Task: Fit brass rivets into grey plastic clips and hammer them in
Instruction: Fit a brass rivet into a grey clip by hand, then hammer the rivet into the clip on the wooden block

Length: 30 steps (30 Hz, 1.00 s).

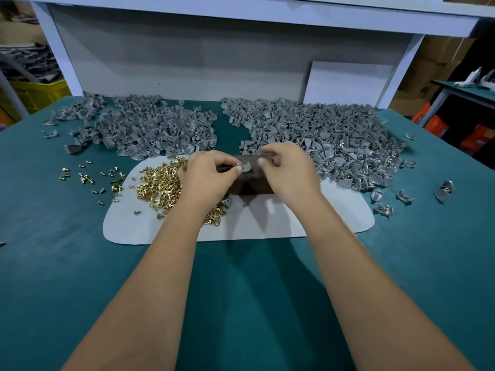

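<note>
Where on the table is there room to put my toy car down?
Bare green table near the person, below the white mat. Crowded: grey clip piles at the back, brass rivets left, both hands in the middle.

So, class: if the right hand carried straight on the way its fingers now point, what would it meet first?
The right hand points left, toward the grey clip pinched by the left hand. It would probably meet that clip first, though depth is hard to judge from one view.

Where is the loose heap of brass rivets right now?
In the head view, the brass rivets lie on the left part of the white mat, beside the left hand.
</note>
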Tool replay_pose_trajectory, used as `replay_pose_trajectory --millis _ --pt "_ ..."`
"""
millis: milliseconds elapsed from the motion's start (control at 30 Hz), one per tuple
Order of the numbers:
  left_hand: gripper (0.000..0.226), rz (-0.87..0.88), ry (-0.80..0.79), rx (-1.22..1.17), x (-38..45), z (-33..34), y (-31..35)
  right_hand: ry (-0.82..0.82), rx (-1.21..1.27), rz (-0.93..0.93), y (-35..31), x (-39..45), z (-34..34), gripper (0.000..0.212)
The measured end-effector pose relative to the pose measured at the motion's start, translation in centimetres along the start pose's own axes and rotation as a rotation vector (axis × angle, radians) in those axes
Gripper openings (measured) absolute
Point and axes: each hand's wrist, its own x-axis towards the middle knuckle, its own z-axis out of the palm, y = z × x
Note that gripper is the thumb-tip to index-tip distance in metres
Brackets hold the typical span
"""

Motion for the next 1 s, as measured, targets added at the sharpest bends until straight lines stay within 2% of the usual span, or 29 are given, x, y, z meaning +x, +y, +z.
replay_pose_trajectory --millis 67,100,167,233,300,467,633,700,767,867,1000 --pt "0.029 0.011 0.001 0.008 0.0 0.0 -0.1 0.150 -0.342 0.114 1.4 -0.9 -1.4 0.022" --pt "0.026 0.017 0.003 0.010 0.0 0.1 -0.1 0.148 -0.490 0.183 2.0 -1.4 -1.9 0.024" --pt "0.019 0.028 0.014 0.026 -0.1 0.2 0.0 0.012 -0.607 0.302 2.9 -2.2 -2.2 0.029" --pt "0.014 0.019 0.043 0.066 -0.2 0.4 0.1 -0.094 -0.623 0.332 3.3 -2.5 -1.9 0.027" --pt "0.016 -0.002 0.073 0.088 -0.5 0.5 0.1 -0.089 -0.611 0.324 3.4 -2.5 -1.7 0.025" --pt "0.014 -0.069 0.090 0.070 -0.6 0.8 0.1 0.061 -0.455 0.307 3.3 -2.4 -2.4 0.016" --pt "0.020 -0.103 0.083 0.097 -0.5 0.9 0.1 0.251 -0.352 0.135 1.3 -3.0 -4.2 0.014" --pt "0.019 -0.100 0.082 0.116 -0.5 1.0 0.2 0.229 -0.300 0.066 0.6 -3.9 -4.0 0.013" --pt "0.015 -0.107 0.086 0.132 -0.5 1.2 0.1 0.181 -0.264 0.036 0.1 -4.9 -3.3 0.023" --pt "0.013 -0.112 0.093 0.132 -0.5 1.3 -0.1 0.159 -0.254 0.044 -0.2 -5.6 -2.4 0.037" --pt "0.013 -0.114 0.090 0.134 -0.4 1.3 -0.1 0.184 -0.227 0.076 0.3 -5.5 -2.3 0.039"
